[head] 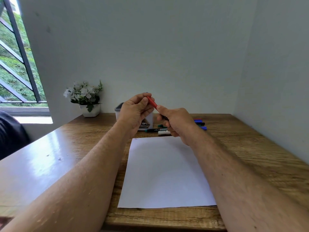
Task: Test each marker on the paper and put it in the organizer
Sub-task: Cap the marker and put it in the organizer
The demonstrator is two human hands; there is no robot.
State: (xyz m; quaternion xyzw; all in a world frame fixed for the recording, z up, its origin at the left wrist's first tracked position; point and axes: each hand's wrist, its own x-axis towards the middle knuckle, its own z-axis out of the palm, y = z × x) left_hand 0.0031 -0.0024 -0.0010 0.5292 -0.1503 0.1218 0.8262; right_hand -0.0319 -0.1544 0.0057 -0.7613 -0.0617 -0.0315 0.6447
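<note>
Red marker (151, 101): I see it held aloft above the paper (164, 173), left hand (135, 113) pinching its upper end, right hand (175, 122) curled round its lower end, possibly the barrel. Organizer (119, 111): beyond the paper, partly hidden by the left hand. Loose markers (199, 123): beyond the paper, behind the right hand.

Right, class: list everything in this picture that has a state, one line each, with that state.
red marker: held up over the desk by both hands, off the paper
left hand: grips the marker's far end
right hand: grips its near end
paper: flat, nearly blank, one tiny mark at its far left corner
organizer: upright, contents hidden
loose markers: lying on the desk
</note>
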